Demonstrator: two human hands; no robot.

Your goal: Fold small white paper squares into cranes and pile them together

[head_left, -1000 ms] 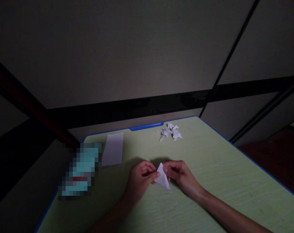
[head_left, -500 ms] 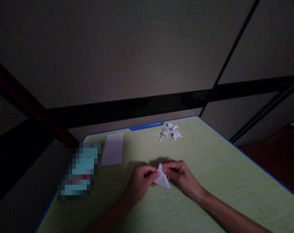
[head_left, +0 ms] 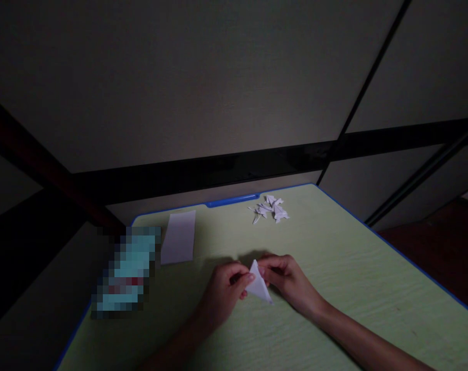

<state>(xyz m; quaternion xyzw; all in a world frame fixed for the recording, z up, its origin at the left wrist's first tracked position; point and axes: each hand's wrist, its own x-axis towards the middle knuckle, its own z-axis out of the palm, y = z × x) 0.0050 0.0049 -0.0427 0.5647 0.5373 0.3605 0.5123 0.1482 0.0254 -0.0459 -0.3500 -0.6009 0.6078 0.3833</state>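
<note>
A small piece of white paper (head_left: 259, 287), folded into a triangle with its tip up, is held between both hands above the table. My left hand (head_left: 226, 283) pinches its left side, thumb on the near face and fingers behind. On the other side, my right hand (head_left: 283, 273) grips the paper near its upper right edge between thumb and fingers. The right fingertips are partly hidden behind the paper. Farther back lie several small folded white paper figures (head_left: 278, 212) in a loose cluster, with thin paper strips at their left.
The pale green table (head_left: 353, 288) has a blue rim and a blue handle (head_left: 234, 200) at its far edge. A white paper sheet (head_left: 178, 238) lies at the left, beside a blurred turquoise item (head_left: 131, 265). Behind the table stands a dark panelled wall (head_left: 203, 87).
Both hands keep their hold on the folded paper and have barely moved. The view has shifted very slightly.
</note>
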